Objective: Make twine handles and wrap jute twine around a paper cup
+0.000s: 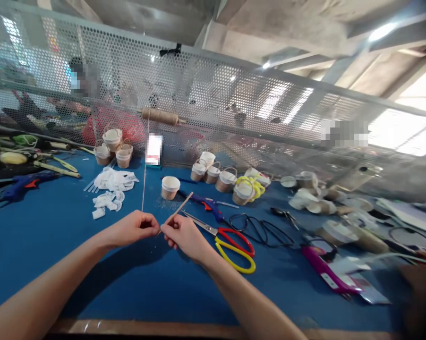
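Observation:
My left hand (142,227) is closed in a pinch, the thumb and forefinger pressed together. A thin strand of twine (144,189) runs down to it from a brown spool (159,116) on the mesh panel. Close beside it, my right hand (183,236) pinches a thin tan stick (180,207) that points up and to the right. The fingertips of both hands nearly meet, and what lies between them is too small to make out. Scissors (230,243) with one red and one yellow handle lie just right of my right hand. Beyond the hands stands a small white-and-brown bucket (170,188).
A blue glue gun (206,203) with a black cord lies behind the scissors. White scraps (115,182) are at the left, near another blue glue gun (29,184). Several small buckets (227,179) line the perforated metal panel (213,94). A magenta tool (326,269) lies right.

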